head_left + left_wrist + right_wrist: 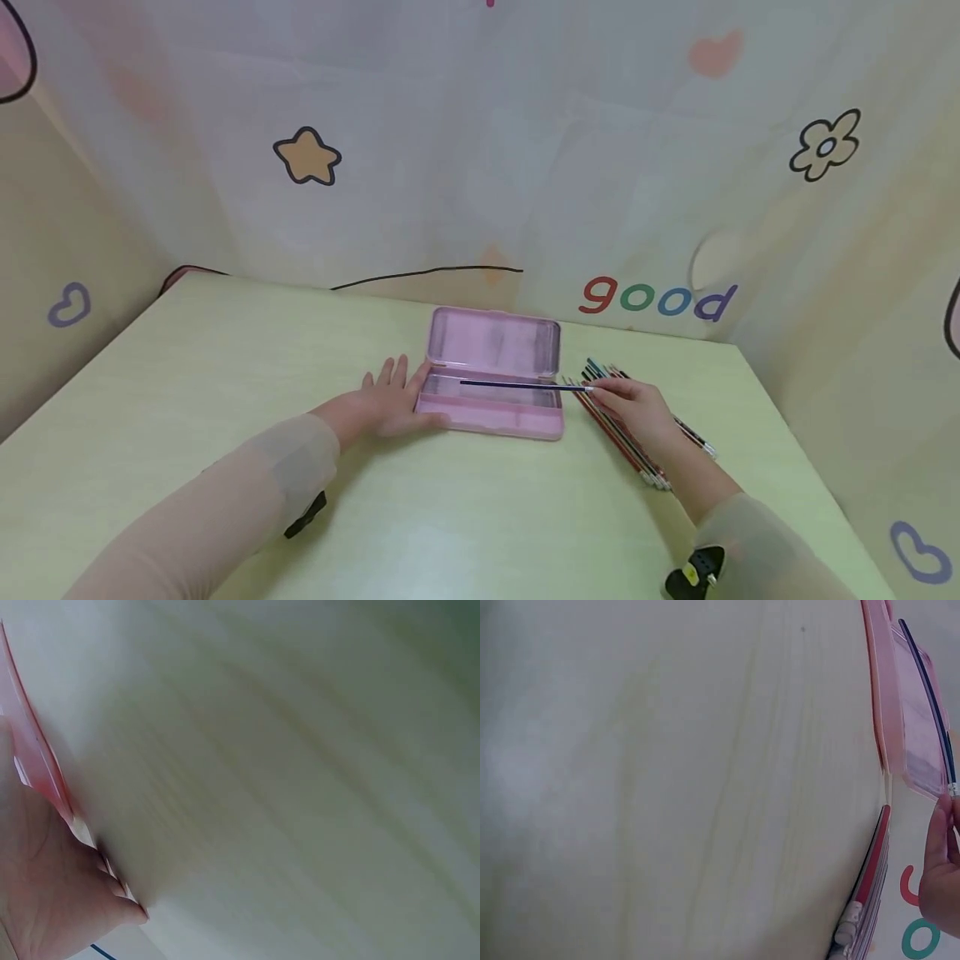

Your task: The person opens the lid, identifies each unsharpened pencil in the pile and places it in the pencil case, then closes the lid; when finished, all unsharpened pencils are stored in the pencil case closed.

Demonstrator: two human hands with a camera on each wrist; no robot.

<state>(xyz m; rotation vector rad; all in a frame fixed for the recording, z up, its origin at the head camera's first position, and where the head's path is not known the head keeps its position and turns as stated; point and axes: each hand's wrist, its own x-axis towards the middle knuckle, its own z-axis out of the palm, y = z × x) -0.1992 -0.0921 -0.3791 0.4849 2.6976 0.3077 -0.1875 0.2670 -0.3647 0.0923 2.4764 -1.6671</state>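
Pale sleeves, greenish tabletop, pink case, pinched pencil, printed backdrop

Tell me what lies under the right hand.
In the head view, pencils lie on the table beneath the right hand, with ends showing past it. The hand covers the middle of some, so those parts cannot be seen.
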